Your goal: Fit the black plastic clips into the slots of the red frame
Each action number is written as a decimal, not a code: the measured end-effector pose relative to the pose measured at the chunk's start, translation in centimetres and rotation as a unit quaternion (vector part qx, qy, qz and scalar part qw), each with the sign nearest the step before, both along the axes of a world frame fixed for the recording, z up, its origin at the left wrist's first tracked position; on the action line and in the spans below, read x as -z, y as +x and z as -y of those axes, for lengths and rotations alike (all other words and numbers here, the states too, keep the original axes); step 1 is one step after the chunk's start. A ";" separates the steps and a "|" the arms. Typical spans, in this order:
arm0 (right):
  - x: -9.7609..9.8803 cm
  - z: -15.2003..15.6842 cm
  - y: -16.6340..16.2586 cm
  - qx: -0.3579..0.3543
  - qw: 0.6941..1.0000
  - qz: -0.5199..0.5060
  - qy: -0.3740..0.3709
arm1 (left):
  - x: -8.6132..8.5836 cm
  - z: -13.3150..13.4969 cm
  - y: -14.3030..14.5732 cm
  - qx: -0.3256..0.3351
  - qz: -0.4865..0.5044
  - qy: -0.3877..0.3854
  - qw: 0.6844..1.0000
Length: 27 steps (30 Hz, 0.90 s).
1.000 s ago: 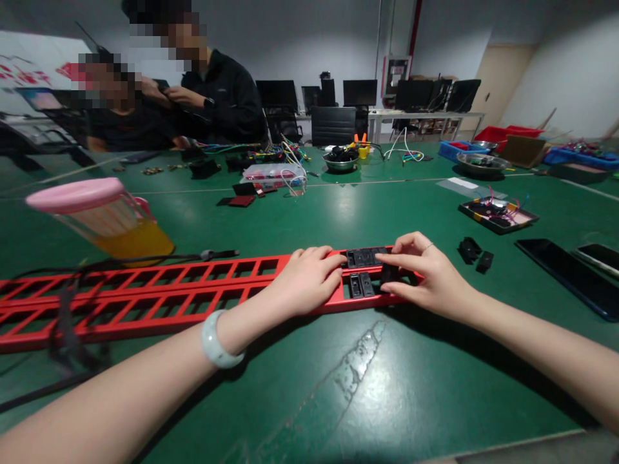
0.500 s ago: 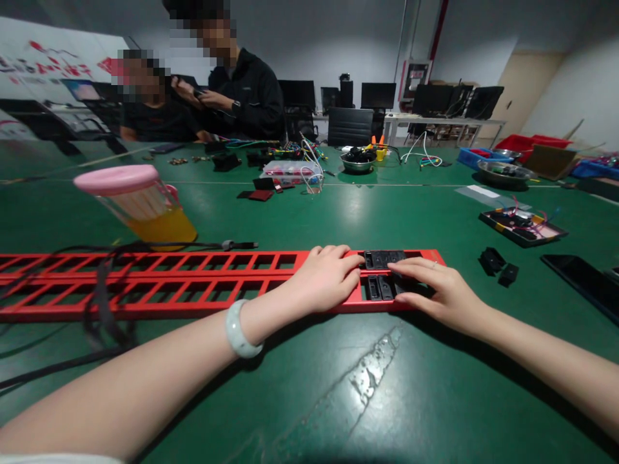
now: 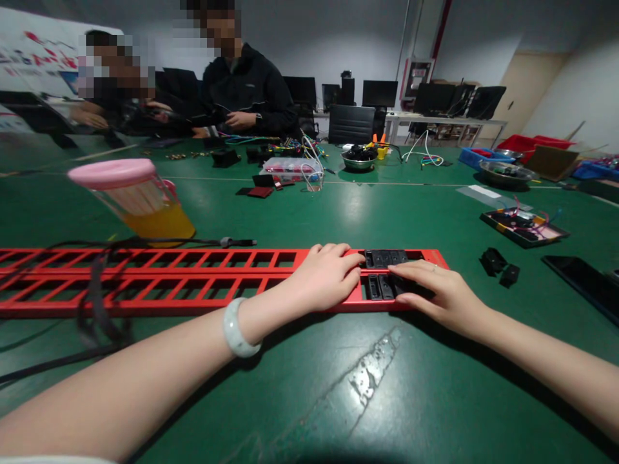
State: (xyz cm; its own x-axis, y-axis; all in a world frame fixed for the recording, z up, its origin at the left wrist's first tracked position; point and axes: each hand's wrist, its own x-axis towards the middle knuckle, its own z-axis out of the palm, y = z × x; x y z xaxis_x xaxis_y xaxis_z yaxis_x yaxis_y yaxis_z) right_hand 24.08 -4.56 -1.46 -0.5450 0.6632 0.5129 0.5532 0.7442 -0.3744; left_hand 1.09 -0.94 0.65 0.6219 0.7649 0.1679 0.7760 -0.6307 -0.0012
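A long red slotted frame (image 3: 193, 274) lies across the green table (image 3: 309, 399). Several black parts (image 3: 384, 259) sit in the slots at its right end. My left hand (image 3: 326, 277) rests on the frame just left of those parts, fingers curled loosely over the red bar. My right hand (image 3: 435, 293) lies flat over the lower right slot, fingers stretched out and pressing on a black part there. A pale bangle circles my left wrist.
A pink-lidded jug (image 3: 133, 203) of yellow liquid stands behind the frame at left. Black cable (image 3: 101, 303) crosses the frame. Loose black parts (image 3: 498, 267), a tray (image 3: 522, 225) and a dark slab (image 3: 587, 283) lie at right. Two people (image 3: 242, 90) are at the far side.
My right hand has flattened from a raised pinch onto the lower right slot. The view has swung slightly left. The people at the far side have shifted.
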 end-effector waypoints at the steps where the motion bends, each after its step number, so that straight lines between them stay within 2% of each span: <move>1: 0.0 0.0 0.0 0.002 1.000 0.000 0.002 | 0.0 0.0 0.0 -0.001 0.000 0.000 1.000; 9: 0.3 0.0 -0.1 0.001 1.000 0.011 0.023 | 0.0 -0.1 0.0 0.004 0.002 0.003 1.000; 27: 0.2 0.0 -0.1 0.003 1.000 0.010 0.016 | -0.1 -0.1 0.1 0.005 0.000 0.002 1.000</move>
State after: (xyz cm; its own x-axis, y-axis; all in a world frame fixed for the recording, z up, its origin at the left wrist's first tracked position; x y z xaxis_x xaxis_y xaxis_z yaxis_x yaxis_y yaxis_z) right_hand 24.01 -4.55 -1.64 -0.5505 0.6506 0.5232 0.5652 0.7516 -0.3401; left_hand 1.19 -0.82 0.80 0.6296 0.7580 0.1702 0.7696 -0.6385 -0.0035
